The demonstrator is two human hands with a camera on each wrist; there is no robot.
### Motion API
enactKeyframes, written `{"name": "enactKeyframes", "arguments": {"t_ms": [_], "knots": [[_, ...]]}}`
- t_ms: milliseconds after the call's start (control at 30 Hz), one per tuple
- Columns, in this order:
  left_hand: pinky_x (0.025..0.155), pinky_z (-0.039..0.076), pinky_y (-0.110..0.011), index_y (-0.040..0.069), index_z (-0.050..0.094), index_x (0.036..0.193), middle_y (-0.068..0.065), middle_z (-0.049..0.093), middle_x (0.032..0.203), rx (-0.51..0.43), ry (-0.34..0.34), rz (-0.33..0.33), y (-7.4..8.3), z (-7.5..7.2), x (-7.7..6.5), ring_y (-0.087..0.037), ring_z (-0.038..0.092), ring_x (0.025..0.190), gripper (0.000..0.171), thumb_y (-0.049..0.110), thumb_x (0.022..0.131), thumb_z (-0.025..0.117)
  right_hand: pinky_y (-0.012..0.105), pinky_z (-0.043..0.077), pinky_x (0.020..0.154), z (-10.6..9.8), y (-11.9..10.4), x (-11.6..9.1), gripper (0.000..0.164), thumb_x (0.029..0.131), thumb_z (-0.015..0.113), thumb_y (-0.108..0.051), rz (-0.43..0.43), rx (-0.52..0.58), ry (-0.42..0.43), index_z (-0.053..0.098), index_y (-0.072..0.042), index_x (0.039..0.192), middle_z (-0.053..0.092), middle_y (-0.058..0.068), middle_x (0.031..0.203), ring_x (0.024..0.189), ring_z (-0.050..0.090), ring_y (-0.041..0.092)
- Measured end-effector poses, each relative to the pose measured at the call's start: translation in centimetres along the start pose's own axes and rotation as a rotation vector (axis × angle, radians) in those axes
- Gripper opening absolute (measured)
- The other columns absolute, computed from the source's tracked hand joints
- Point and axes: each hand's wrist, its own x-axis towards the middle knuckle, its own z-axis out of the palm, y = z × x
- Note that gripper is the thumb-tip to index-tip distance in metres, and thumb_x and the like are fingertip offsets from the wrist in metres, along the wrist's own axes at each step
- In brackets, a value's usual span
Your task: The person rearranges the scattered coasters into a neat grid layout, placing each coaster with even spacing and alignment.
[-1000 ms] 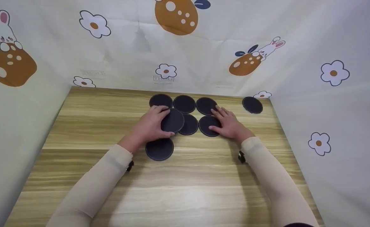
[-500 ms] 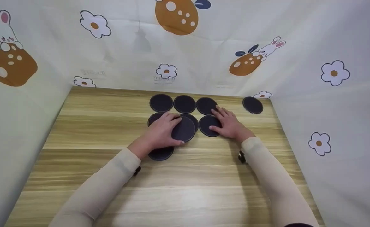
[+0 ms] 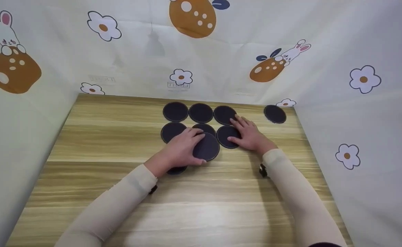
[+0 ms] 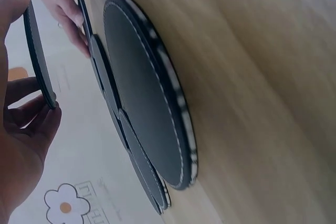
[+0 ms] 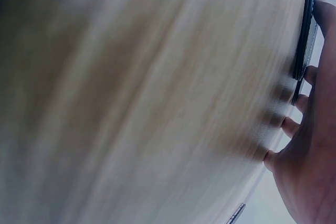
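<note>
My left hand [image 3: 180, 149] pinches a black round coaster [image 3: 208, 147] by its left side, thumb at the near edge and fingers at the far edge. In the left wrist view this held coaster [image 4: 39, 59] is raised off the table. Below the left wrist lies the front coaster [image 3: 177, 170], mostly hidden by the hand. My right hand [image 3: 250, 137] rests with spread fingers, its thumb on the right coaster of the second row [image 3: 223, 140] and its fingertips at the edge of the back right coaster [image 3: 224, 115]. The held coaster overlaps the middle coaster [image 3: 204, 129] in the head view.
Two more coasters of the back row [image 3: 175, 112] lie side by side, with the left coaster of the second row [image 3: 172, 132] before them. A lone coaster [image 3: 275, 114] lies at the far right corner. Printed cloth walls [image 3: 136, 61] enclose the wooden table [image 3: 94, 137].
My left hand has carried the held coaster to the right and nearer, uncovering the left coaster of the second row. The right hand has stayed in place.
</note>
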Motion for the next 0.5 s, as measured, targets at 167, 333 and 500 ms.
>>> {"name": "enactKeyframes", "arguments": {"t_ms": [167,333,500], "knots": [[0.12,0.048,-0.051,0.001,0.057,0.159,-0.016,0.051,0.164,-0.013,-0.015,0.004,0.7,0.1,0.0,-0.035,0.047,0.152,0.1,0.064,0.086,0.087,0.07,0.015,0.131,0.0,0.0,0.0,0.093,0.106,0.06,-0.066,0.009,0.008,-0.004,0.028,-0.013,0.177,0.016,0.019,0.184,0.166,0.02,0.051],[0.121,0.047,-0.049,0.0,0.057,0.158,-0.016,0.051,0.163,-0.03,-0.026,0.012,1.1,0.2,0.0,-0.033,0.046,0.151,0.1,0.062,0.086,0.088,0.07,0.015,0.132,0.0,0.1,0.1,0.094,0.106,0.059,-0.066,0.013,-0.001,-0.011,0.028,-0.014,0.177,0.015,0.017,0.184,0.166,0.018,0.049],[0.122,0.046,-0.047,0.0,0.058,0.157,-0.016,0.052,0.162,-0.032,-0.023,0.029,1.5,0.1,0.0,-0.033,0.047,0.15,0.1,0.062,0.085,0.088,0.069,0.015,0.132,0.0,0.2,0.2,0.094,0.106,0.059,-0.068,0.02,-0.001,-0.017,0.027,-0.016,0.177,0.014,0.015,0.185,0.167,0.018,0.047]]}}
